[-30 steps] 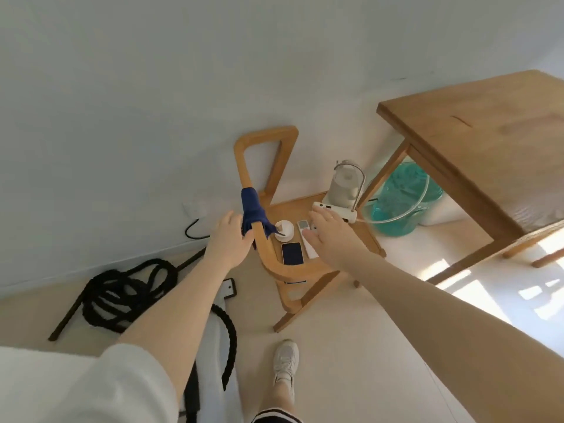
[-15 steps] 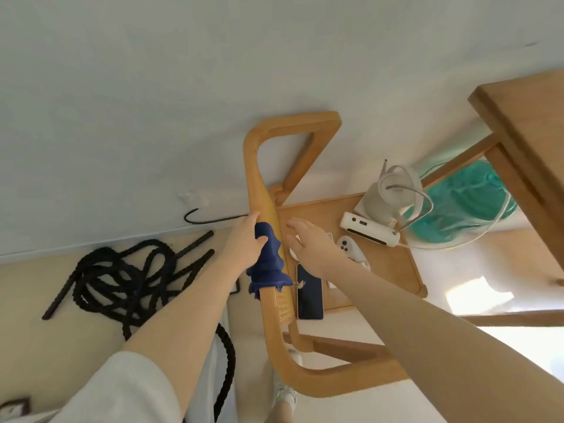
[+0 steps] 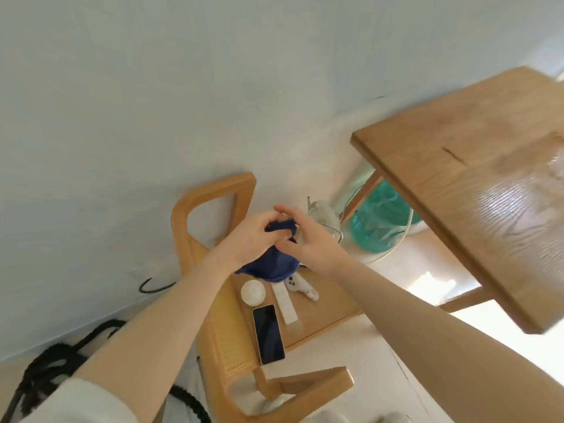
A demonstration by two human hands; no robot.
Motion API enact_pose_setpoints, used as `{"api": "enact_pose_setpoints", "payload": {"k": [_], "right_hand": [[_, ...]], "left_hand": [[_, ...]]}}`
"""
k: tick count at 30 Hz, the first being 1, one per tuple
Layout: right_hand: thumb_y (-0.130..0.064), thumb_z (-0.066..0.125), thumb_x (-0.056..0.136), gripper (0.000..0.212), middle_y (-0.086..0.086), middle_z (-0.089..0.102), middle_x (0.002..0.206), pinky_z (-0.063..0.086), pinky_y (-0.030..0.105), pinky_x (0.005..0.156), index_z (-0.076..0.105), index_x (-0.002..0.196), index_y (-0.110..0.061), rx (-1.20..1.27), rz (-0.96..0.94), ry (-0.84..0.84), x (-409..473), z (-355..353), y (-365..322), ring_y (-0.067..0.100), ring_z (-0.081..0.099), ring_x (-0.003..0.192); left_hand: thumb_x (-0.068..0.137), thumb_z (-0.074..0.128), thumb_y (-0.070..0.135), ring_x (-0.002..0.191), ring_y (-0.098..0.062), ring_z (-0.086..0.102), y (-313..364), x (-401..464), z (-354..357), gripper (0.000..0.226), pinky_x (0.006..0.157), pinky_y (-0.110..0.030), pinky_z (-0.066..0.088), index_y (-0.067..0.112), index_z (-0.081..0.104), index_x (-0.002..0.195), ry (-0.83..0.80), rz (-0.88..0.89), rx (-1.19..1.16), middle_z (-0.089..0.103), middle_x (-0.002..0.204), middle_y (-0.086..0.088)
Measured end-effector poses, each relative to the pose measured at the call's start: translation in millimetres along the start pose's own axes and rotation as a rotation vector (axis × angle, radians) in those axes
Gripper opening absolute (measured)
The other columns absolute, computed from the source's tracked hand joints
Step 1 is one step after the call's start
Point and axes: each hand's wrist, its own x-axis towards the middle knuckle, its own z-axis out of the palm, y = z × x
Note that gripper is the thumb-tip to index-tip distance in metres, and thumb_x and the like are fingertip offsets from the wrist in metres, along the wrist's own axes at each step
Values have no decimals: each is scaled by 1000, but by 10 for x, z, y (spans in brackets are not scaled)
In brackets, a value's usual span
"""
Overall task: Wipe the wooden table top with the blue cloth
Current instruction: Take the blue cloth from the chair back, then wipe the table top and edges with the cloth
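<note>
Arms: two bare forearms ran up from the bottom corners of the frame and met at centre; a white sleeve (image 3: 76, 401) showed on the left one at lower left.
Rope: one black coil (image 3: 45, 364) lay on the floor at lower left, partly behind the left arm.
Chair: one wooden chair (image 3: 210, 300) stood at lower centre, its looped frame against the wall.
Seat items: four counted on the chair seat, namely one dark phone (image 3: 268, 334), one white remote (image 3: 285, 302), one white round disc (image 3: 252, 293) and one white controller (image 3: 300, 285), lying close together with bare seat to their right.
Blue cloth: one blue cloth (image 3: 271, 264) hung bunched above the seat, clear of the items beneath it.
Left hand: the left hand (image 3: 250, 236) was closed around the cloth's upper part.
Right hand: the right hand (image 3: 308, 239) pinched the cloth's top with fingers partly spread.
Jug: one teal water jug (image 3: 378, 221) sat on the floor beneath the table's near corner.
Wooden table: one wooden table (image 3: 476, 184) filled the right of the frame, its top bare, its near edge well apart from the cloth.
Open room: pale floor lay free between chair and table.
Wall: plain white across the upper frame.
</note>
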Motion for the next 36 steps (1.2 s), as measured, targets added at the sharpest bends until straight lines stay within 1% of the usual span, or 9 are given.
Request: {"api": "enact_pose_setpoints", "payload": {"k": [6,8,12,16,21,25,29,33,36], "right_hand": [[-28,56,84,17,1,64,91,26,34,98,56,98,-18,-677,-5,92,-388,-1656,387,21,56,89],[-23,56,85,10,5,60,78,35,40,93,53,82,-14,-664,14,66,-605,-2177,560,23,53,77],[-17,50,92,12,10,58,81,44,42,73,53,89,-5,-283,25,201,-1084,-3183,875,27,55,79],[-24,57,89,8,-3,58,81,45,30,67,53,92,-17,-283,77,363,-1332,-4041,1188,16,56,79],[-30,64,85,25,-1,57,87,44,28,59,49,101,-17,-50,209,483,-1278,-4473,1393,14,56,76],[-29,72,78,43,-3,61,103,50,32,77,50,113,-16,79,129,453,-1084,-4499,1389,13,59,93],[-22,65,82,54,-5,58,123,40,26,92,43,132,-21,-241,-65,322,-868,-4490,1473,12,52,112],[-43,58,85,69,-10,19,155,12,42,113,27,145,-30,-569,-191,321,-505,-4555,1691,21,7,143],[-37,67,81,82,-11,7,156,24,38,111,19,147,-31,-341,-206,179,-235,-4527,1890,19,9,142]], "left_hand": [[83,61,28,83,-27,62,1134,615,856,9,76,-43,49,19,60,82,-101,153,109,66,86,-13],[84,63,28,84,-24,63,1406,814,1263,11,78,-41,50,19,60,87,-131,191,201,66,85,-5],[85,65,28,80,-17,62,1983,1111,2074,26,72,-32,49,9,58,102,-191,226,199,66,90,-7],[91,57,27,74,-14,57,2313,1475,2771,24,68,-33,43,4,59,96,-149,116,58,63,83,-5],[98,47,22,92,-23,65,2754,1790,3343,20,81,-39,53,12,54,114,-63,-102,-560,66,104,-7],[93,50,43,92,-23,67,2978,2097,3446,37,77,-37,53,16,63,115,-93,-209,-966,70,100,-6],[90,55,41,95,-24,65,3066,2442,3310,37,75,-36,51,13,63,114,-11,-244,-1064,67,105,-8],[94,46,36,109,-27,61,3017,2740,3106,35,97,-45,45,16,61,119,-5,-203,-1066,67,116,-9],[97,40,34,108,-26,60,2869,2838,3003,37,92,-43,47,15,57,125,-9,-189,-1110,66,114,-8]]}}
